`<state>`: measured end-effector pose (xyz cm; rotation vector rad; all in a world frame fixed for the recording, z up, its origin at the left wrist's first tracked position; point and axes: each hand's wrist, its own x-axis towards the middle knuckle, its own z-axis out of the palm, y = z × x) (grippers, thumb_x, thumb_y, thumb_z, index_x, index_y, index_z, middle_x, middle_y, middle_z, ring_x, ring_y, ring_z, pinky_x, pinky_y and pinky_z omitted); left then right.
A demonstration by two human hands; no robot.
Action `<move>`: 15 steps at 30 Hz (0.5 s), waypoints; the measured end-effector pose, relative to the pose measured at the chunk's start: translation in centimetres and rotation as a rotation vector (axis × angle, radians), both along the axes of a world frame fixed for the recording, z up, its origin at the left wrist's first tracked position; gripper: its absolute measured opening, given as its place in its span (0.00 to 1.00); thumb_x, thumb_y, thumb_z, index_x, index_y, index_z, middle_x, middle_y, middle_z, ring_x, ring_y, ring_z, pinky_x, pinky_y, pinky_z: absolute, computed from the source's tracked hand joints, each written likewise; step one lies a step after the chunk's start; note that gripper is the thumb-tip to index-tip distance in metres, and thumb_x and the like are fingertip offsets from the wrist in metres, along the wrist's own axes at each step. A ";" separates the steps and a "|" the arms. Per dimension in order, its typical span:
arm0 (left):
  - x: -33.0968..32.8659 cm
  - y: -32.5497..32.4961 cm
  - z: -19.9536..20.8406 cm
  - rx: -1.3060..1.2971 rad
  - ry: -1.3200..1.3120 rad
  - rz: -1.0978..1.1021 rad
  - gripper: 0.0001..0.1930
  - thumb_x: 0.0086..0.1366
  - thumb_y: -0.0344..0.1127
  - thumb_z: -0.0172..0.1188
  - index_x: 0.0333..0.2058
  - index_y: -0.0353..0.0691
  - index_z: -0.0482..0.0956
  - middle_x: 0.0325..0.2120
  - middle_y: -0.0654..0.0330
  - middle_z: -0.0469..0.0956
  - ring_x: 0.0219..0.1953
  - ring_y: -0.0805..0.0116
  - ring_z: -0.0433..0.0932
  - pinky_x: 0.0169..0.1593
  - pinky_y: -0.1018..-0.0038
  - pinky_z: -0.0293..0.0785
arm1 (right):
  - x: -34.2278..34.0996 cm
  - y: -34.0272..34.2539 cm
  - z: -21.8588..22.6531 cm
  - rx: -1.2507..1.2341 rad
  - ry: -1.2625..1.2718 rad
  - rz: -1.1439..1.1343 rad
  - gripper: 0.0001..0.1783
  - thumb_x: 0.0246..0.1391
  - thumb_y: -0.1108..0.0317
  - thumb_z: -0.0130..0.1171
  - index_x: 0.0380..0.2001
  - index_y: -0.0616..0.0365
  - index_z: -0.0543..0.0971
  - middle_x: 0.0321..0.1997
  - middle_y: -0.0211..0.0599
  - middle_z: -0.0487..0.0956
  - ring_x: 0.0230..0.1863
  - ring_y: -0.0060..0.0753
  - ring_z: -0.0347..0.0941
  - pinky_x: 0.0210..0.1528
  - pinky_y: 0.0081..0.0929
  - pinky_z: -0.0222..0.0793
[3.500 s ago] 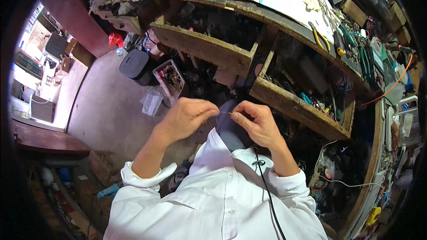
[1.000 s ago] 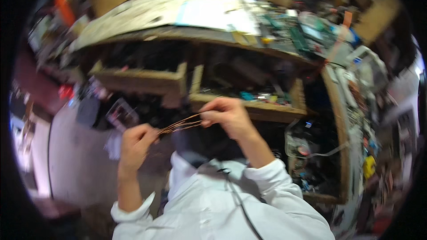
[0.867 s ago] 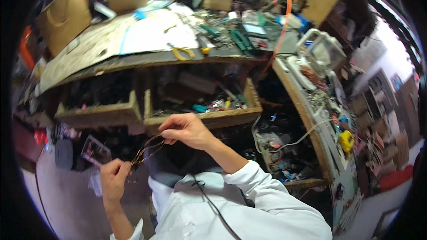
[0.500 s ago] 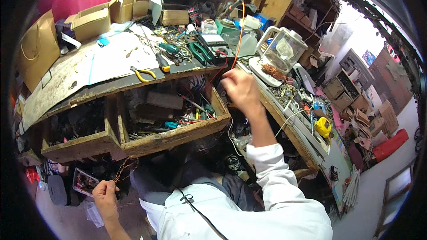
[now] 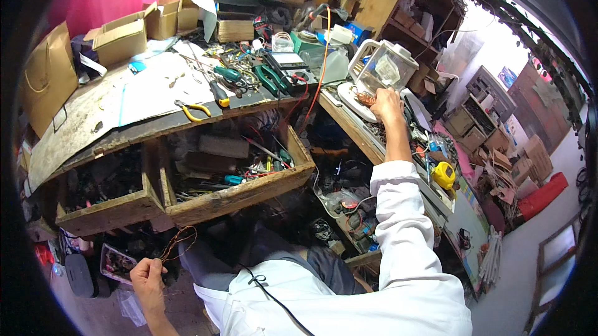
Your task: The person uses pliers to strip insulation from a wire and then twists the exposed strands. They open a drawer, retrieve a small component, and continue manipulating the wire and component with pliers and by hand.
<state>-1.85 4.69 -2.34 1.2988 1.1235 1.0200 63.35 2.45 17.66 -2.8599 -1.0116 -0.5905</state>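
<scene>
In my left hand, low on the left, a looped strand of thin copper wire is held between closed fingers and stands up from them. My right hand is stretched out to the side bench, its fingers closed at a tangled bundle of copper wire. That bundle lies on a white appliance base, just in front of a clear jug-like container with a white handle. The fingertips of my right hand are partly hidden by the hand itself.
An open wooden drawer with tools juts out before me. Yellow-handled pliers, a screwdriver and green-handled pliers lie on the main bench. A yellow tape measure sits on the side bench.
My right hand has moved right and away from me, from above the bench corner to the copper bundle on the white base. My left hand stays nearly in place with its wire.
</scene>
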 end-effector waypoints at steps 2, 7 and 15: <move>-0.2 -0.2 -0.1 -0.029 -0.003 0.005 0.17 0.74 0.37 0.62 0.24 0.39 0.77 0.13 0.75 0.64 0.14 0.88 0.56 0.19 0.83 0.47 | 0.1 0.0 0.2 -0.034 -0.013 0.013 0.15 0.54 0.72 0.65 0.46 0.59 0.84 0.59 0.50 0.79 0.65 0.53 0.72 0.64 0.50 0.72; -0.3 0.0 -1.2 -0.032 -0.007 -0.007 0.16 0.74 0.36 0.62 0.24 0.39 0.77 0.13 0.75 0.64 0.14 0.88 0.56 0.19 0.83 0.47 | 2.4 -1.2 1.2 0.019 0.059 0.033 0.23 0.51 0.63 0.69 0.50 0.56 0.79 0.54 0.52 0.83 0.57 0.55 0.78 0.59 0.49 0.73; -0.3 -0.1 -1.3 -0.078 -0.009 -0.021 0.16 0.74 0.36 0.62 0.25 0.39 0.76 0.13 0.76 0.63 0.14 0.88 0.55 0.19 0.83 0.47 | 1.8 -2.4 1.9 0.189 0.008 0.107 0.21 0.57 0.63 0.67 0.52 0.57 0.78 0.52 0.54 0.84 0.56 0.59 0.79 0.57 0.50 0.74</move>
